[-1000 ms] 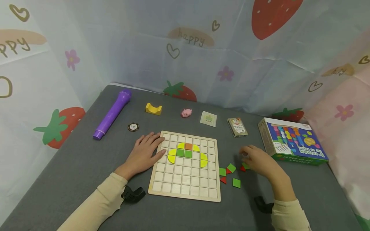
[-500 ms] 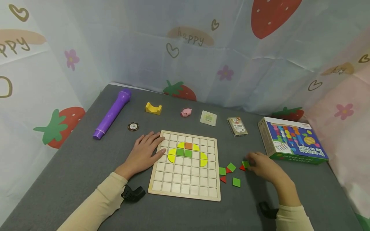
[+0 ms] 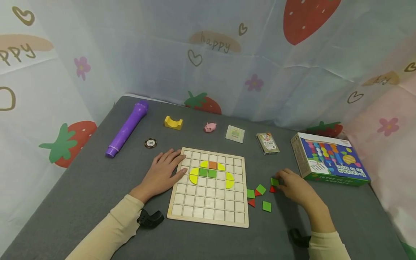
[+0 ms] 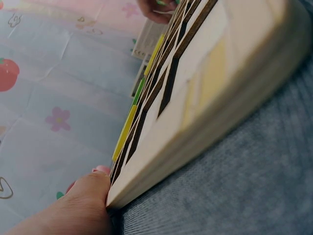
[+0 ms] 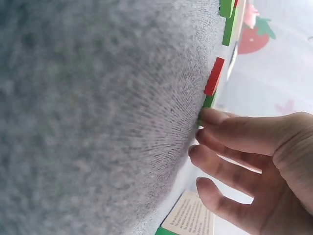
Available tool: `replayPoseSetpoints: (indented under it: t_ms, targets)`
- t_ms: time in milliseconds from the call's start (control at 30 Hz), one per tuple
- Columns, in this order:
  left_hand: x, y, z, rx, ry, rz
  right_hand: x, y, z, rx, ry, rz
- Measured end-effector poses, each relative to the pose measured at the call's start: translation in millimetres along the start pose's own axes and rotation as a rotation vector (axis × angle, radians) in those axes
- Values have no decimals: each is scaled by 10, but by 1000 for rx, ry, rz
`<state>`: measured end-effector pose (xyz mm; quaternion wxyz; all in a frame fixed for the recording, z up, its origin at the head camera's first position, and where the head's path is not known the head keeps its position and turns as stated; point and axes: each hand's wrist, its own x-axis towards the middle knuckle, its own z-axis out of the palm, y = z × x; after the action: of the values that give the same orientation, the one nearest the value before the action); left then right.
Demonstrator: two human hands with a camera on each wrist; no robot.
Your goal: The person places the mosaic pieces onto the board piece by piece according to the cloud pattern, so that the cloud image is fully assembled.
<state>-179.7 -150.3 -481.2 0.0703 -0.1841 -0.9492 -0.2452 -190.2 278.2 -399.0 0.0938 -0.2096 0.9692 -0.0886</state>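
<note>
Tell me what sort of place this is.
Probably a staged tabletop play area, not a lived-in room. A grey felt-covered table is screened by strawberry-print sheets. Toys lie spread out: a wooden grid puzzle board, a purple toy microphone and a boxed game.

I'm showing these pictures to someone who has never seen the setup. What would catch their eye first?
Probably the wooden grid board in the middle of the grey table, with yellow, green and orange tiles forming a figure in its upper rows. The left hand lies flat on its left edge, while the right hand touches a green square tile among loose tiles to the board's right.
</note>
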Motion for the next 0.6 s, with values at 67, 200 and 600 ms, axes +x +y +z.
replayPoseSetpoints:
  t_ms: [67, 200, 600]
  targets:
    - [4, 1, -6, 0, 0, 1, 9, -2, 3, -8, 18, -9]
    - [7, -2, -11, 1, -8, -3, 32, -2, 9, -32, 40, -13]
    - [-2, -9, 12, -3, 12, 6, 161, -120, -35, -93, 39, -45]
